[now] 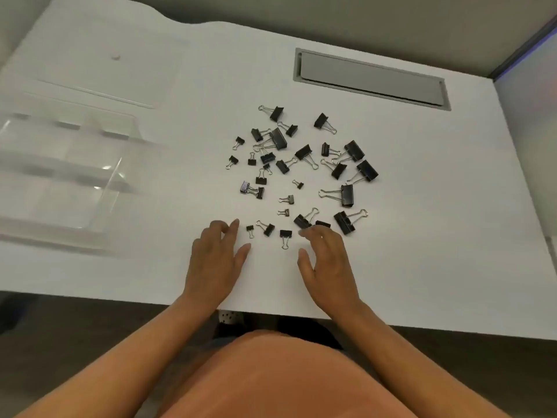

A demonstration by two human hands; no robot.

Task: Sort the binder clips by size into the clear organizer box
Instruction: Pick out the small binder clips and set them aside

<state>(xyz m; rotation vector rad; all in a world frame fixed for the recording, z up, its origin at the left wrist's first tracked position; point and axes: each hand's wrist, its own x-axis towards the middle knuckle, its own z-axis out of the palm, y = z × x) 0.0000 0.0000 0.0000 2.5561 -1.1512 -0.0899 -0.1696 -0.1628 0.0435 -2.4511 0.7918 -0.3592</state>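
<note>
A loose scatter of black metal binder clips with silver wire handles [301, 164] lay across the middle of the flat white table [437, 236], in at least three sizes: the largest sat mostly toward the table's right side, among them a large black clip with its wire loop pointing left [346, 195], while the smallest were strewn toward the left of the heap. The clear plastic organizer box [60, 176] stood well apart from the clips, by the table's left edge, its compartments blurred (whether anything lay inside could not be told), and its flat clear lid [114, 73] lay beyond it toward the far left corner. A long grey recessed cable flap [370, 78] was set into the table near the far edge. Both hands hovered over the near edge of the scatter. The left hand [218, 254] was relaxed, fingers loosely bent and thumb spread, holding nothing, with a tiny black clip [250, 228] just beside its fingertips. The right hand [327, 257] was likewise relaxed with its thumb apart, its fingertips reaching to a medium black clip [302, 221] at the near side of the heap; whether they touched it could not be told. Between the hands lay another medium clip with its loop toward the near edge [285, 235]. An orange garment [286, 378] filled the foreground below the table's near edge.
</note>
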